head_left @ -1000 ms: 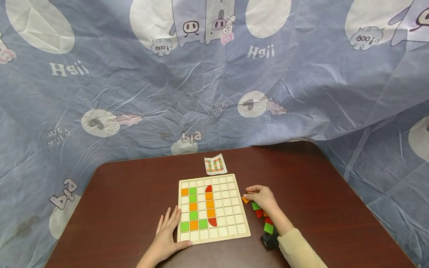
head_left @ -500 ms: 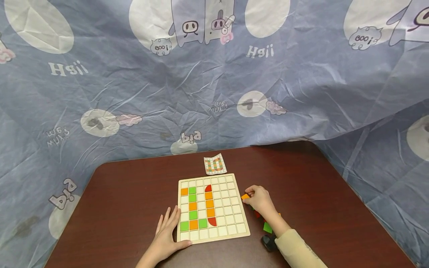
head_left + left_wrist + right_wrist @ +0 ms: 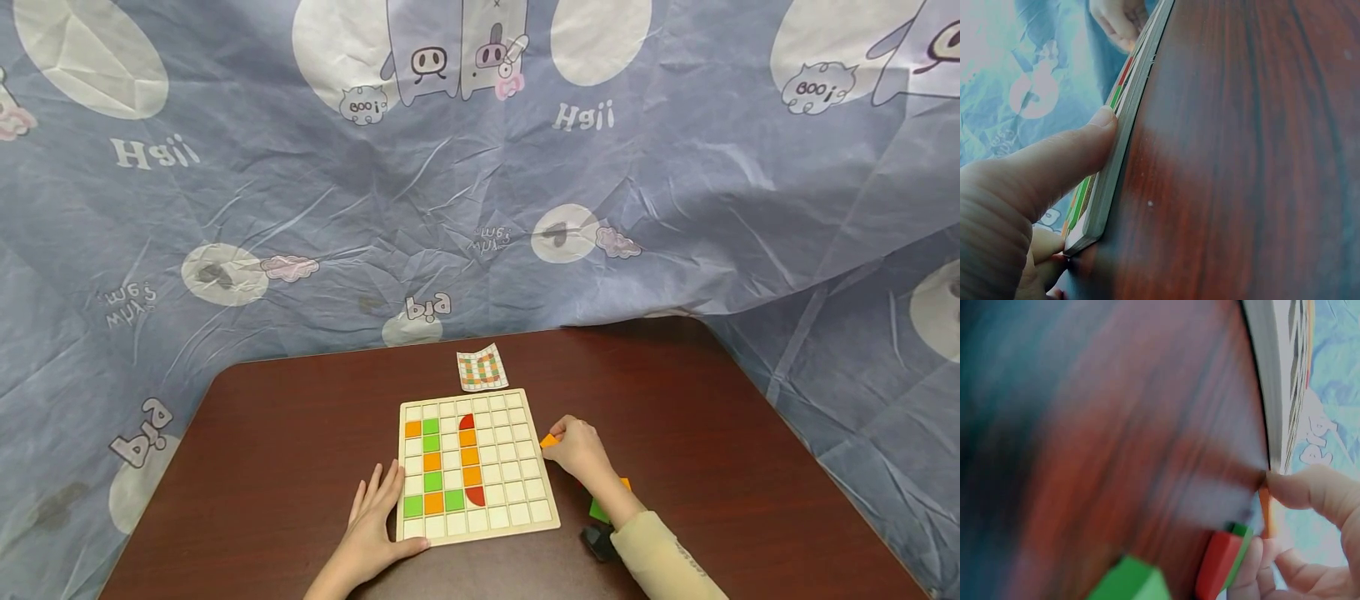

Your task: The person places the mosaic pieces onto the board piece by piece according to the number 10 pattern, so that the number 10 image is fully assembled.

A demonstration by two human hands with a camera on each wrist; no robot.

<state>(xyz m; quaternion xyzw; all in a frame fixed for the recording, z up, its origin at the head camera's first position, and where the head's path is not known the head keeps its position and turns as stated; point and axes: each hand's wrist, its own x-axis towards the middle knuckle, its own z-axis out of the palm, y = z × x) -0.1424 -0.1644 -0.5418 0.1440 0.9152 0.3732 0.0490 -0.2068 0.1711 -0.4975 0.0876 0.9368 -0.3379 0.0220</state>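
The right hand (image 3: 581, 446) pinches a flat orange tile (image 3: 550, 442) just beside the right edge of the square, pale wooden grid board (image 3: 512, 472); the left hand (image 3: 371, 525), fingers spread, touches the board's left edge. A light rim grip and steady bracing should help.

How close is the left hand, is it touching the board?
Touching. The left wrist view shows the left hand with its thumb against the edge of the board.

Behind the glossy red-brown worktop (image 3: 300, 450) hangs a creased blue-grey cloth (image 3: 420, 187) — printed with pale circles (image 3: 600, 37), pink clouds (image 3: 290, 267), cartoon figures (image 3: 426, 79) and lettering (image 3: 585, 115) — its folds reaching the worktop's far edge.
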